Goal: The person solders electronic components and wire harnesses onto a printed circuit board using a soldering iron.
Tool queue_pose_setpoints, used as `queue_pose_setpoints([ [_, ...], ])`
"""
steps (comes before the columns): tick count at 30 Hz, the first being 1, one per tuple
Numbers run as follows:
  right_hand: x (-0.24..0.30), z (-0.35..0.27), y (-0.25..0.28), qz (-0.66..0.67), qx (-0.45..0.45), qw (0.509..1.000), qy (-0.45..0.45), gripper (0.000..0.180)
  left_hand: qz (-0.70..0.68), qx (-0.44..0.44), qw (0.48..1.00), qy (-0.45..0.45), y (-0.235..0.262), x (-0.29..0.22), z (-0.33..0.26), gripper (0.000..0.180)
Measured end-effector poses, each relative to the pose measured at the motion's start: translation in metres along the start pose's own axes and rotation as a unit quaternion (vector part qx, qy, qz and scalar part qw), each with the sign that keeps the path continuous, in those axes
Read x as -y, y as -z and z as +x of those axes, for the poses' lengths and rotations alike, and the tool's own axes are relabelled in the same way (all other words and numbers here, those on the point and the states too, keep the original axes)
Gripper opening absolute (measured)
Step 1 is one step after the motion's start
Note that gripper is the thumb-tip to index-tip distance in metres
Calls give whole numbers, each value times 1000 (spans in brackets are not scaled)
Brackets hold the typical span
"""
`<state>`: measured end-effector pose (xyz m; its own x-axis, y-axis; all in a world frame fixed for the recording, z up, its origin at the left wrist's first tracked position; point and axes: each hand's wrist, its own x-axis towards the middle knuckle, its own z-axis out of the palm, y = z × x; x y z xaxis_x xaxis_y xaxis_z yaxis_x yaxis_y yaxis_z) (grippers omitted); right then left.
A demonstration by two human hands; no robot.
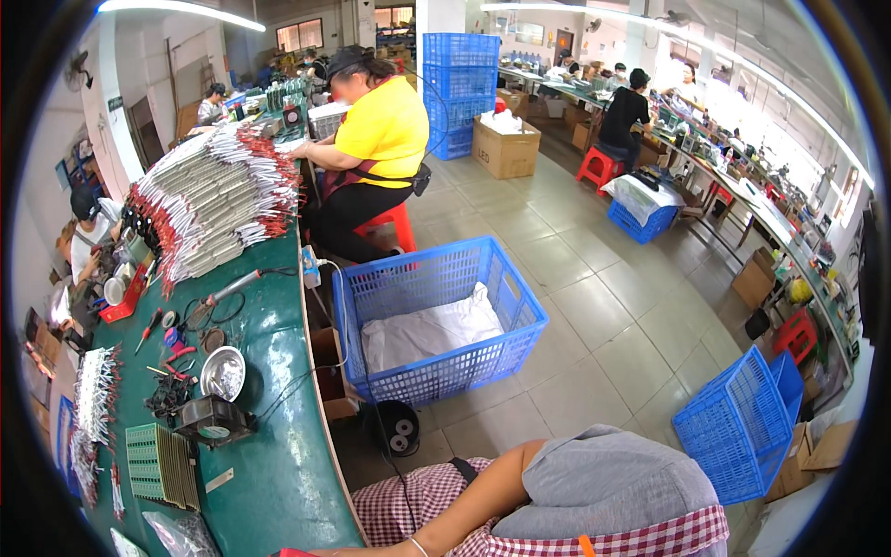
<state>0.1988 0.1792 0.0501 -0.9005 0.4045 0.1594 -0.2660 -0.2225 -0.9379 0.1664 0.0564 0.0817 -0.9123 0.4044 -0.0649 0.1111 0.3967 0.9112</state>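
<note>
My right arm, in a grey sleeve with a pale band at the wrist, reaches left along the lower edge. Only a sliver of my right hand [367,552] shows; its fingers are cut off, beside a red edge [295,552] of something I cannot make out. My left hand is out of view. Nearest on the green bench [269,483] are a clear plastic bag [181,533], a stack of green circuit boards [160,464] and a small flat metal strip [219,480]. Beyond them are a dark boxy device [213,420] and a shiny metal bowl [224,373].
Red-handled pliers [181,359], a soldering iron [232,287] and a big pile of wired strips [213,190] lie farther along. A person in yellow [385,125] works beside the pile. A blue crate [445,376] with white cloth stands right of the bench; more blue crates [738,427] stand farther right.
</note>
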Motion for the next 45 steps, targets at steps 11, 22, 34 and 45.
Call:
queue_pose_setpoints([
  [11,7,-13,1,-57,60,991,-107,80,15,25,1000,6,17,15,-5,27],
  [22,16,-27,-7,-92,51,989,-99,71,142,19,989,-47,26,15,-22,32],
  [34,-38,-22,-11,49,36,981,-183,44,28,54,997,-52,33,27,-27,23],
  [45,-30,-21,-5,32,58,984,-165,44,47,96,994,-25,40,34,-19,18],
])
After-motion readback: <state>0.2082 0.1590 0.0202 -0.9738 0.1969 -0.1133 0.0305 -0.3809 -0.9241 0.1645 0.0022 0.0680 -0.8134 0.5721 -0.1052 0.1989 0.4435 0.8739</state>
